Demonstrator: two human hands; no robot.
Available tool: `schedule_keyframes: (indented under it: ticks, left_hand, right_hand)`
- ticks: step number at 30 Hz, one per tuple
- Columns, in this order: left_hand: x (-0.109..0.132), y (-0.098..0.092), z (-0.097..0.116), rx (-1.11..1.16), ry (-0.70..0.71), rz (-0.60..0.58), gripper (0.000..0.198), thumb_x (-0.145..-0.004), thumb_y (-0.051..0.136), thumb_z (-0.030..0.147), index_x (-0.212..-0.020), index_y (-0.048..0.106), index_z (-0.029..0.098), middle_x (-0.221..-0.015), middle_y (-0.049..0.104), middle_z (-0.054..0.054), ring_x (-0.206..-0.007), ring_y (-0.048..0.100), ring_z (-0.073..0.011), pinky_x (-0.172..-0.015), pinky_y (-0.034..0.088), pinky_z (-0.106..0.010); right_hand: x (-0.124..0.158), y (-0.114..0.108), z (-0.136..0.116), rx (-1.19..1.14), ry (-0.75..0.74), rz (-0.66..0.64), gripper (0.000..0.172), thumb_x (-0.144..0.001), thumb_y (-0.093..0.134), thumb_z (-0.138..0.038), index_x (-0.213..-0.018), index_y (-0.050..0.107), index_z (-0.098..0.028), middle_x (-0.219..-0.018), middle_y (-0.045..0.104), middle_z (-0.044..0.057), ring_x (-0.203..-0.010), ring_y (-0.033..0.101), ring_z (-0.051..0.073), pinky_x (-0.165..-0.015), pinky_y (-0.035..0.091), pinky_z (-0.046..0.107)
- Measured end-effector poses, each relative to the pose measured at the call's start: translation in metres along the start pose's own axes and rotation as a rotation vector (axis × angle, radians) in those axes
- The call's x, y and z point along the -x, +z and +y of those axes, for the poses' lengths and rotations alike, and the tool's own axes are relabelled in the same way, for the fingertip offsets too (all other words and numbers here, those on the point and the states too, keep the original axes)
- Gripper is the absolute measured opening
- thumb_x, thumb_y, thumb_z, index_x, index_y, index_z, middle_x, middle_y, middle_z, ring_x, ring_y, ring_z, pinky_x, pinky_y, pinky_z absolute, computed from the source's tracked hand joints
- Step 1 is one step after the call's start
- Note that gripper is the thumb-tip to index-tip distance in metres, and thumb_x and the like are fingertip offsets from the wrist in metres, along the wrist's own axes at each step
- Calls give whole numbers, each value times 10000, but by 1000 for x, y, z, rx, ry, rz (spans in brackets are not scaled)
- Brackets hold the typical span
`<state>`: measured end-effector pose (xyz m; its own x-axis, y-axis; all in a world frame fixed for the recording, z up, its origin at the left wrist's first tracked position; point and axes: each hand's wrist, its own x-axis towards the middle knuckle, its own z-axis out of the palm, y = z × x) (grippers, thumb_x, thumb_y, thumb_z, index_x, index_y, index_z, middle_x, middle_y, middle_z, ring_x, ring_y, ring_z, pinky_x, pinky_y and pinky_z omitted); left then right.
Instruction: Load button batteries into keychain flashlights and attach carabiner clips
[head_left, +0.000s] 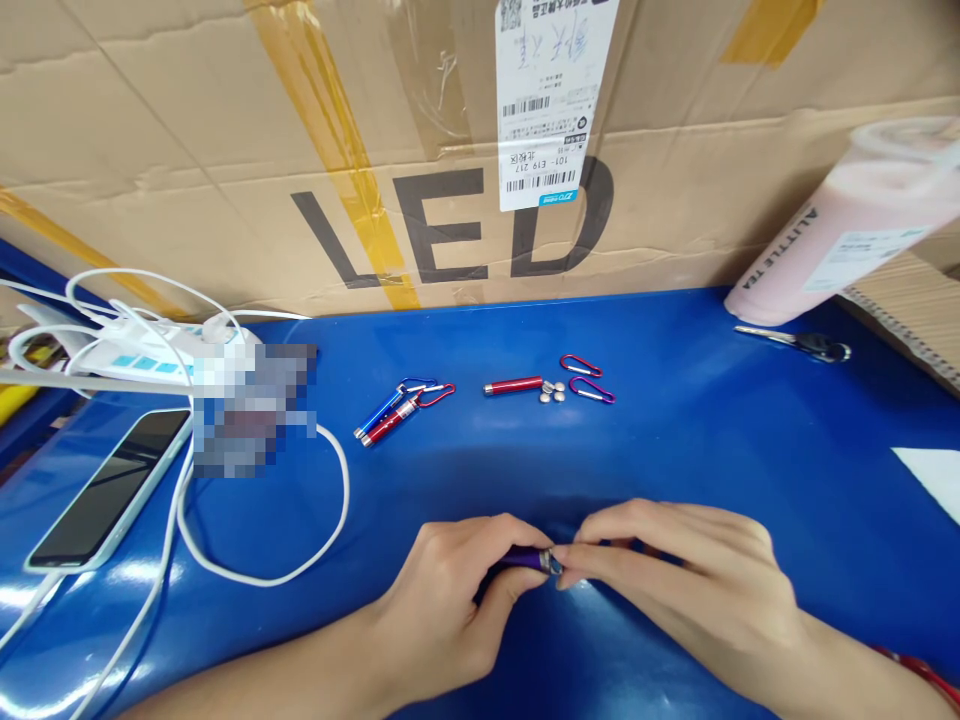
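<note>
My left hand (469, 590) is wrapped around a small purple keychain flashlight (525, 558), its silver end pointing right. At that end, the thumb and fingertips of my right hand (675, 585) pinch the metal tip with its small ring. Much of the flashlight's body is hidden inside my left hand. Beyond my hands lies a red flashlight tube (514, 386), with several button cells (553, 393) beside its right end. A red carabiner (580, 365) and a purple carabiner (592, 390) rest just right of the cells.
Farther left lie a blue flashlight (380, 413) and a red flashlight (391, 420) with carabiners attached. A phone (112, 490), white cables (341, 520) and a power strip (142, 345) occupy the left. A large cardboard box (225, 130) stands behind; a pink drink cup (832, 245) and key (795, 342) are right.
</note>
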<state>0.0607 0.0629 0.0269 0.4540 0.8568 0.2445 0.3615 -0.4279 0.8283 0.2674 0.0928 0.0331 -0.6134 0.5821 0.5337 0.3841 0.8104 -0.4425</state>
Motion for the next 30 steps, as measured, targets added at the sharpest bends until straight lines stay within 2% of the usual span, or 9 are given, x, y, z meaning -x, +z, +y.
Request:
schedule_keyframes:
  ticks: [5,8,17,22,25,30]
  left_hand:
    - [4,2,-4,-23,70,-14,90,-892,503,74,-854,548,141,-743,687,-58,-594,638,-149,-551,480,-219]
    - [6,4,-7,-40,90,-19,118,-902,499,89,-807,511,157,-707,670,-60,-577,621,-162,-527,467,-232]
    - [7,6,-10,-98,207,37,146,-910,494,66,-794,522,149,-674,652,-56,-556,586,-143,-514,444,-223]
    - [7,7,-11,-126,227,52,137,-941,467,92,-837,542,140,-696,659,-56,-578,583,-135,-537,451,-220]
    - [7,8,-12,-184,244,56,158,-945,455,91,-817,528,148,-685,651,-43,-541,548,-126,-512,429,-223]
    - [6,7,-12,-307,285,32,212,-959,406,79,-798,521,158,-669,632,-25,-513,499,-125,-506,400,-244]
  right_hand:
    - [-3,3,0,-86,24,49,269,-967,448,-151,-807,652,-222,-728,670,-31,-573,614,67,-512,441,184]
    - [-3,5,1,-130,30,26,271,-974,456,-192,-792,656,-216,-719,657,-31,-566,604,57,-510,435,174]
    - [2,11,3,-202,62,12,209,-932,528,-156,-790,670,-215,-734,653,-31,-566,596,56,-515,433,176]
    - [-1,16,2,-351,228,23,166,-849,626,-135,-730,699,-224,-694,646,-34,-524,585,61,-484,439,169]
    - [-2,17,1,-427,353,-35,155,-794,681,-151,-658,702,-223,-646,635,-30,-501,573,70,-427,409,167]
    - [-1,16,0,-449,400,-77,191,-816,635,-152,-655,710,-223,-650,637,-15,-508,583,80,-452,447,167]
